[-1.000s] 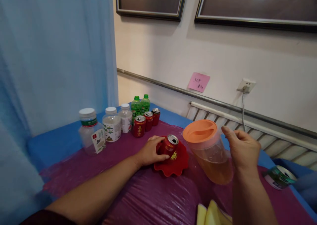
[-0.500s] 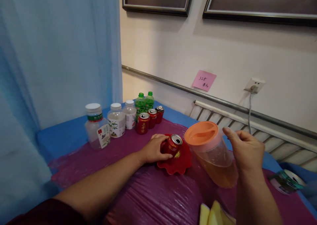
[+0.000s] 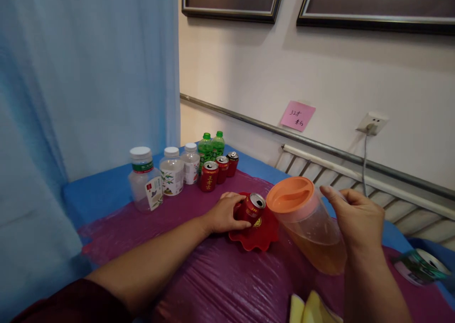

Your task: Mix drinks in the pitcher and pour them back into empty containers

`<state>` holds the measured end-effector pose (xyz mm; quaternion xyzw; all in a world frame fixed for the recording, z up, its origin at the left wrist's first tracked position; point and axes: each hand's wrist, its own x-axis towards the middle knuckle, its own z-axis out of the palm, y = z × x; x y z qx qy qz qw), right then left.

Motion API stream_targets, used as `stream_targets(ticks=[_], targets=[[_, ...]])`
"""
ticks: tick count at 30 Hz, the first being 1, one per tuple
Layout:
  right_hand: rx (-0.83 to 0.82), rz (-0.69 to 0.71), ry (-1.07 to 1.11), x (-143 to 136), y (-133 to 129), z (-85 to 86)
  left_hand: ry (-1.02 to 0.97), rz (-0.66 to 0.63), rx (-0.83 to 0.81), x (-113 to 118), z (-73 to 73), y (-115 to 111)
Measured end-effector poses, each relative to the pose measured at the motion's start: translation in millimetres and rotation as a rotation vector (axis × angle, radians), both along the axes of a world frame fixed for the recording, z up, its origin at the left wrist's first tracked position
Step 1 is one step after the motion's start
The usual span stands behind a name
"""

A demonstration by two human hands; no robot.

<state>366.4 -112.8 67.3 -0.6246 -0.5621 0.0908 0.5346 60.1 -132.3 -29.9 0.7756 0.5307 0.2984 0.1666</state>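
Note:
My left hand [image 3: 229, 213] is wrapped round a red drink can [image 3: 251, 209], open at the top, which leans to the right over a red scalloped mat [image 3: 258, 237]. In my right hand [image 3: 359, 219] is the handle of a clear plastic pitcher [image 3: 316, 237] with an orange lid [image 3: 291, 195]. The pitcher is tilted to the left, its lid close beside the can's top. Amber liquid sits low in it. I cannot make out any stream between lid and can.
Several red cans [image 3: 208, 177], two green bottles [image 3: 205, 148] and white-capped jars [image 3: 145, 183] stand at the back left. Purple plastic sheeting [image 3: 213, 275] covers the blue table [image 3: 103, 176]. Yellow cloths [image 3: 313, 309] lie in front, a green can [image 3: 421, 266] at right. A radiator [image 3: 320, 164] runs behind.
The whole view has shifted slightly, so things appear a little further right. Both hands keep their grips, and the pitcher looks slightly more tilted.

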Motion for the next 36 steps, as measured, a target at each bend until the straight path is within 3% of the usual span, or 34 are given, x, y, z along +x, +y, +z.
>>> stream_targets(ticks=[36], targets=[[-0.021, 0.005, -0.024, -6.4, -7.7, 4.2, -0.01, -0.041, -0.027, -0.7, -1.7, 0.2]])
